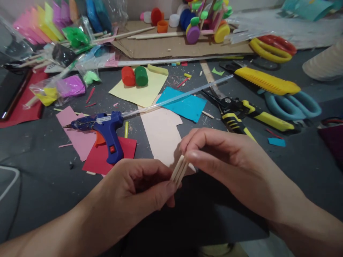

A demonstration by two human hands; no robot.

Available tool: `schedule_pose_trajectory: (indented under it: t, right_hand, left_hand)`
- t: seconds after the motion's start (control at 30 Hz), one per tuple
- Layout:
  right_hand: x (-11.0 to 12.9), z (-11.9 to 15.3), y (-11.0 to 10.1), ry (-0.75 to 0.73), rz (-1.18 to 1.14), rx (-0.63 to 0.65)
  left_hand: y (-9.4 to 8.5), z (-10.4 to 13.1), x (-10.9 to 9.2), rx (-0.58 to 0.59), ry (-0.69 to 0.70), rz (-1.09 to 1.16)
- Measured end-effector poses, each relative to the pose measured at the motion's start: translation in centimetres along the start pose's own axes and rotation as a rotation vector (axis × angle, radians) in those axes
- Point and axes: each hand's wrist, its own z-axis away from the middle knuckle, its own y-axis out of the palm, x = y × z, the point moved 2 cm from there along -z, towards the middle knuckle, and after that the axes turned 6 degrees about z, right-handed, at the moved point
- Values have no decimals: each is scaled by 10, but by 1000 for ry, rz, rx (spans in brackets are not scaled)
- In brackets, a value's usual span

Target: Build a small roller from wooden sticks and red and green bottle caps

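Several short wooden sticks [179,171] lie side by side in a small bundle near the middle of the view. The thumb and fingers of my left hand [144,189] pinch their lower end. My right hand [222,157] has its thumb and index finger closed at the upper end of the same sticks. Beyond the hands lies a pale pink paper strip [160,132]. To the left, a blue glue gun [114,137] rests on pink and red paper, with a clear glue stick [177,97] reaching out of its back.
Pliers [233,107], a yellow cutter [268,80] and scissors [291,105] lie at the right. Red [128,76] and green [141,76] cylinders stand on yellow paper [136,92]. Cardboard [150,50] with a colourful model is at the back; clay packets [72,85] lie left.
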Motion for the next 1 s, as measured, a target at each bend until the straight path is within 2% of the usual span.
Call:
schedule_pose_trajectory:
  t: [0.13,0.3,0.5,0.67,0.73,0.83,0.9,1.0]
  right_hand:
    - [3,0,0,6,-79,6]
    - [3,2,3,-41,-56,66]
    - [0,-1,3,32,-161,102]
    - [1,1,6,-8,-100,102]
    - [3,2,5,-113,-15,43]
    - [8,5,5,-449,263,-77]
    - [9,5,8,-610,433,-99]
    - [7,3,11,-651,524,-116]
  left_hand:
    - [2,0,1,5,-52,112]
    - [2,1,1,13,-121,159]
    - [1,2,-3,2,49,60]
    - [3,0,-3,-27,70,59]
    - [3,-1,-3,-47,79,89]
    - [1,-2,-3,-74,94,157]
    - [0,-2,-3,-80,100,185]
    - [1,-2,-4,-80,101,183]
